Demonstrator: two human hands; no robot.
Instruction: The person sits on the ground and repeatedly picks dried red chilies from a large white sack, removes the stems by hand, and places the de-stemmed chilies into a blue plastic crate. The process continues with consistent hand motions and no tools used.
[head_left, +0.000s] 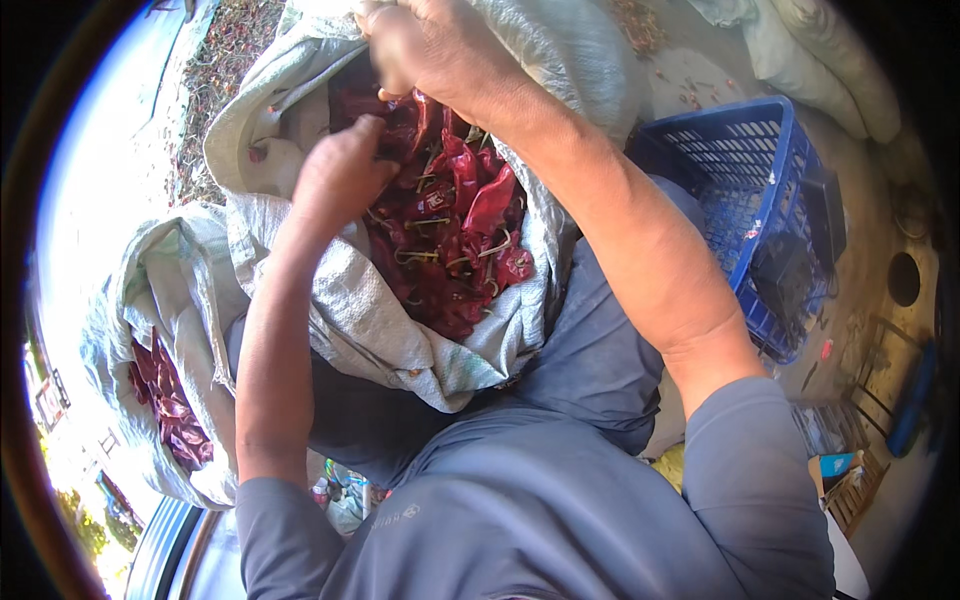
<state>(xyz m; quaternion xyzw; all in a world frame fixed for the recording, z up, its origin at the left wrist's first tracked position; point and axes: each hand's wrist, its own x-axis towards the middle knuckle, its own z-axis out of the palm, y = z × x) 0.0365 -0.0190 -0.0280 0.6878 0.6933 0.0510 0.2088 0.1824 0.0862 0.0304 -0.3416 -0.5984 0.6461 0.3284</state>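
Note:
A white woven sack (420, 349) stands between my knees with its mouth rolled down. Dried red chili peppers (457, 217), many with pale stems, fill it. My left hand (345, 169) is over the peppers at the left side of the mouth. Its thumb and forefinger are apart, with nothing visible between them. At the far rim is my right hand (420, 49), blurred and bent inward, its fingertips above the peppers. Whether it grips the rim or a pepper cannot be told.
A second woven sack (157, 277) with dried red peppers (172, 412) stands at the left. To the right sits a blue plastic crate (780, 187), a dark box-like object (784, 266) against its outer side. Pale stuffed sacks (817, 67) lie far right. Debris (229, 75) covers the ground beyond.

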